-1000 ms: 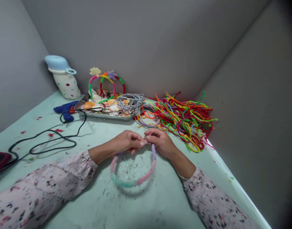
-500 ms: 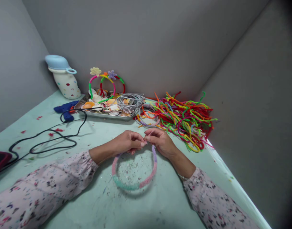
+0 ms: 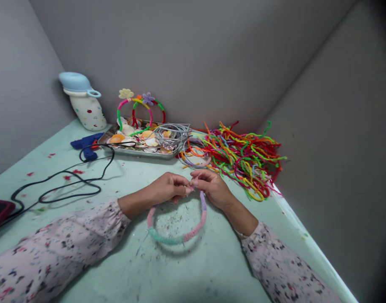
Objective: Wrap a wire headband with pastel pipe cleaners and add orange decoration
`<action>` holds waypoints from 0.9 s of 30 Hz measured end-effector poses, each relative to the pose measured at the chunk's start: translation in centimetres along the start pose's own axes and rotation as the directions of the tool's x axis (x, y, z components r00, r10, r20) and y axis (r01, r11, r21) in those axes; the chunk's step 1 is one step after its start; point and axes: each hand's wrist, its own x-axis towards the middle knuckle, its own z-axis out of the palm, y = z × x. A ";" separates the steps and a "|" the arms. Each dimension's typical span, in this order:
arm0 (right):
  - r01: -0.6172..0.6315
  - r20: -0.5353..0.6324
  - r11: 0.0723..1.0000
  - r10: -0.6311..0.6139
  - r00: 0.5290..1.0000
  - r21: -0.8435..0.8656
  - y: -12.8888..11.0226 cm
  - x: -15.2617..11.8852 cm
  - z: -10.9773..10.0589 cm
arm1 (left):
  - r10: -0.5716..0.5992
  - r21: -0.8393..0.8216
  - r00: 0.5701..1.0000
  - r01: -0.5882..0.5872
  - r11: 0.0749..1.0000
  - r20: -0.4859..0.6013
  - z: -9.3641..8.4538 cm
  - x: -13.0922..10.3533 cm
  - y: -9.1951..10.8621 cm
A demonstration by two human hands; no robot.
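Head cam's giving me a fuzzy pastel hoop (image 3: 167,240) just below centre over the counter (image 3: 211,269), teal at its 7 o'clock, pink at 4 and 9, lilac at 2. The left hand (image 3: 170,187) and right hand (image 3: 212,188) meet around its 1 o'clock, each with a narrow grip, thumb against finger, pinching a wispy pink strand (image 3: 193,188). I'd call the step fingertip work on that strand. Fair warning: the fingers hide most of it, so I can't tell whether it's hooked to the hoop. My read is that the next move calls for one pinch as a firm anchor and small turns from the other, without letting the hoop swing. Chenille stem pile (image 3: 243,158) is between 1 and 2 from the hoop, shell tray (image 3: 142,154) near 11, blue glue gun (image 3: 89,141) near 10.
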 end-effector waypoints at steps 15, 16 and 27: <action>0.017 0.020 0.997 -0.015 1.000 -0.078 -0.8 -0.1 0.4 | 0.062 -0.005 0.974 -0.065 0.998 -0.219 0.5 0.0 -0.1; 0.012 0.026 0.995 -0.009 1.000 -0.096 -0.8 -0.1 0.5 | 0.069 -0.018 0.971 -0.075 0.997 -0.230 0.5 0.0 -0.2; -0.012 -0.005 0.970 0.012 1.000 -0.244 -1.7 -0.1 1.4 | 0.140 0.036 0.944 -0.135 0.990 -0.299 0.8 0.3 -0.6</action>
